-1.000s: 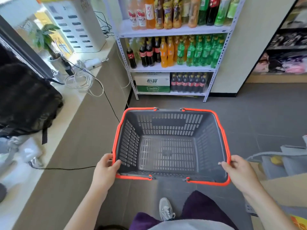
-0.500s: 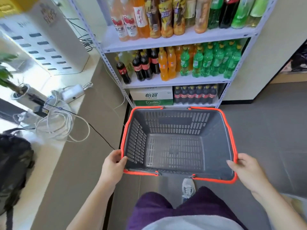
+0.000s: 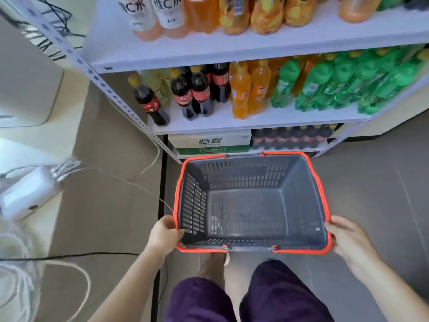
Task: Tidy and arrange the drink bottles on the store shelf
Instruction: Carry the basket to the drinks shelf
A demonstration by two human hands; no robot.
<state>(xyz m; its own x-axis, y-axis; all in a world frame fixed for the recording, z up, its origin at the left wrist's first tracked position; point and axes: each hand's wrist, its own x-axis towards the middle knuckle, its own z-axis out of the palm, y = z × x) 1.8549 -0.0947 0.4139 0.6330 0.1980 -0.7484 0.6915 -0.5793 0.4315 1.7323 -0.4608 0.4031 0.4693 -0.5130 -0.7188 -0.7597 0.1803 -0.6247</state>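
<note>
**Item:** basket (image 3: 243, 180), grey with an orange rim, nothing inside. Lower centre of the frame, carried level just in front of the bottom tier of the shelf (image 3: 267, 120).

**Hands:** the left hand (image 3: 163, 235) grips the near-left corner of the rim, fingers curled over it. The right hand (image 3: 348, 240) holds the near-right corner, thumb on the rim.

**Task goods:** drink bottles on the middle tier, upper centre of the frame. From the left:
- lone cola bottle (image 3: 151, 103), standing apart by the left post (image 3: 111, 94)
- cola group (image 3: 197, 94)
- orange bottles (image 3: 248, 91)
- green bottles (image 3: 336, 87), packed across the right part

White-labelled bottles (image 3: 153, 12) stand on the top tier at the upper edge. The bottom tier holds a carton (image 3: 209, 141) and a cola row (image 3: 292, 138).

**Step in hand (judged):** bringing the basket up to the shelf; no bottle handled yet. To do it well, set the basket flat on the floor just short of the bottom tier, which frees both hands. Keep its far rim off that tier's front edge.

**Edges and room:**
- Bare board shows in front of the cola group, and a gap separates it from the lone cola bottle, so a hand has room there.
- The green bottles stand near the front edge, with little slack.
- Open floor lies at the right of the frame.
- At the left, the table (image 3: 104, 205) carries a white charger (image 3: 27, 194). A thin cable (image 3: 130, 182) runs down to just beside the left hand and is likely to snag.
</note>
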